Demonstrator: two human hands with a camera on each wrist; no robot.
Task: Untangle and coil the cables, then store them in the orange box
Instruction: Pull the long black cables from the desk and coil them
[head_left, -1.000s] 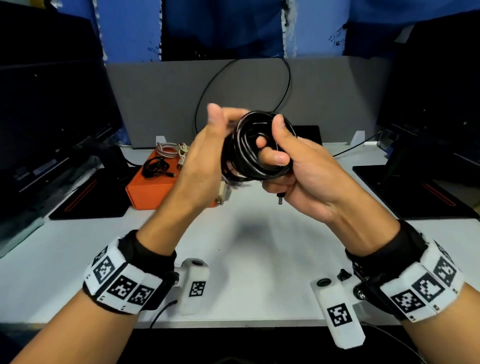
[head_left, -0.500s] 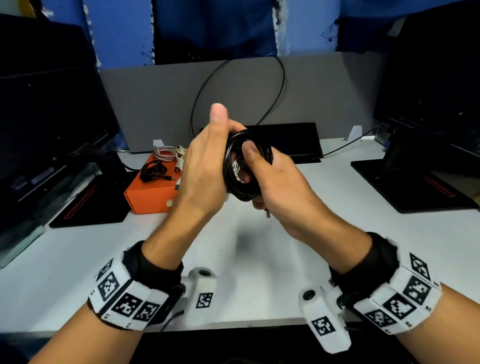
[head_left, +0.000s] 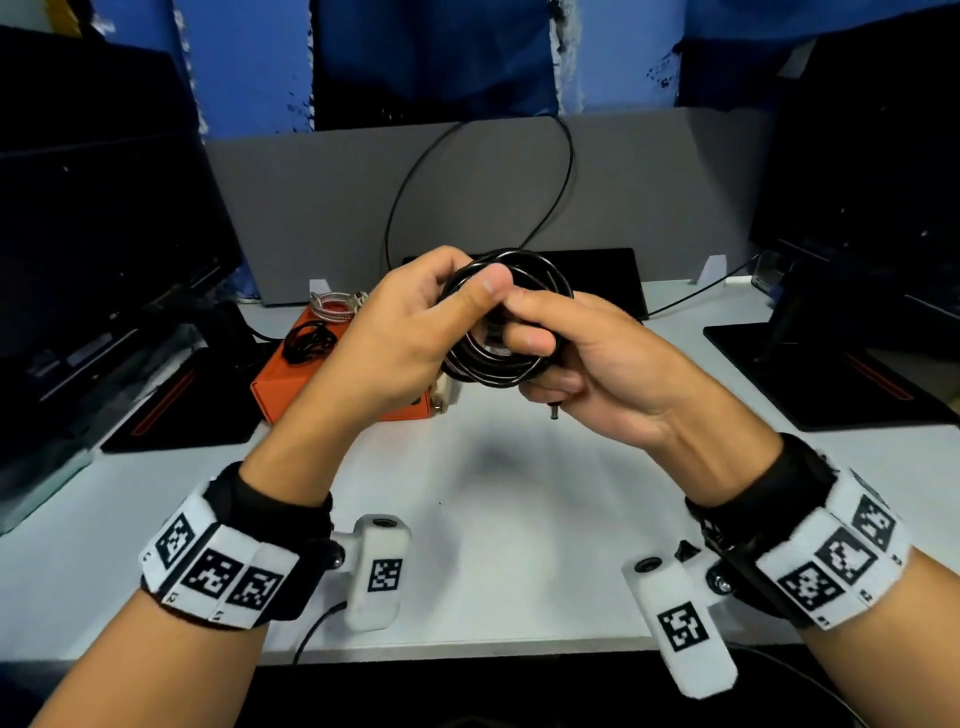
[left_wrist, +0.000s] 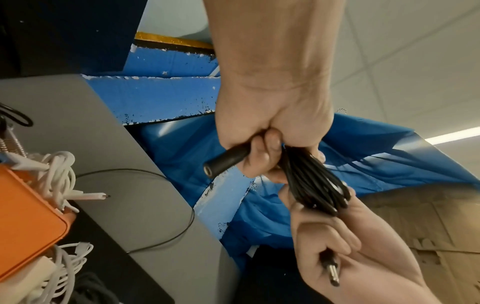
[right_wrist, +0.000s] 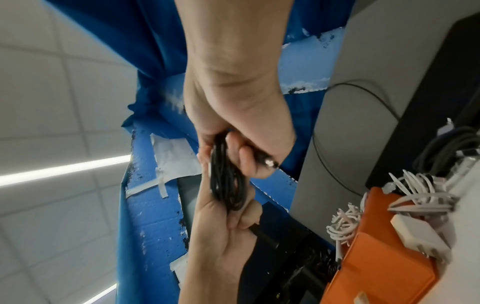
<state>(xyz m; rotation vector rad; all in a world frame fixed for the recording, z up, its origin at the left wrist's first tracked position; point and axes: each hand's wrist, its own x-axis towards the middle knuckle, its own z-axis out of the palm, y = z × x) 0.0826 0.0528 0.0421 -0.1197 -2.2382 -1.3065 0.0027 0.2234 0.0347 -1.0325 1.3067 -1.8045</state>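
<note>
Head view: glossy black cable coil (head_left: 498, 332) is held mid-air by both hands, left hand (head_left: 410, 332) pinching it at 9 o'clock, right hand (head_left: 597, 364) curled round it at 3, metal jack plug (head_left: 554, 413) dangling. Coiling looks finished; next, stowage in rectangular orange box (head_left: 291, 384) at 10 o'clock.

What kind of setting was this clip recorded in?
Most likely an office or lab workstation: a white desk with a grey partition behind it, dark monitors on both sides, and a tiled ceiling with strip lights.
</note>
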